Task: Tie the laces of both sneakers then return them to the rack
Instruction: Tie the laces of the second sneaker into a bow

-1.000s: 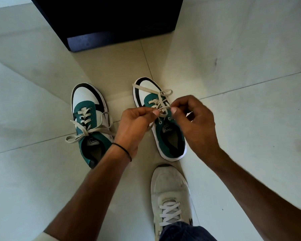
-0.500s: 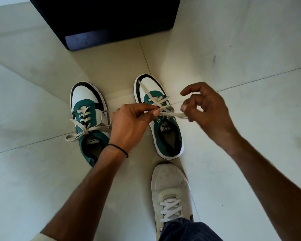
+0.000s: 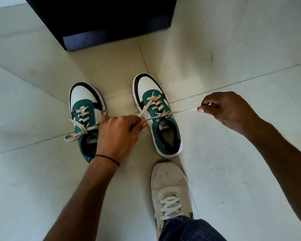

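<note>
Between the hands, on the floor (image 3: 233,153): right sneaker (image 3: 161,119). Left hand (image 3: 118,131) and right hand (image 3: 228,108) pinched on lace (image 3: 179,112) ends, stretched taut. Soft, limp, likely slippery; best gripped near the tips. Beside left hand: left sneaker (image 3: 83,108), loosely knotted.

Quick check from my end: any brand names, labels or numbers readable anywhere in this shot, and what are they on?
"PUMA": tongue label of the right sneaker, blurred, so a likely reading only.
Tongue label of the left sneaker: partly hidden by the left hand, unreadable.
Worn white shoe: no text visible.
</note>
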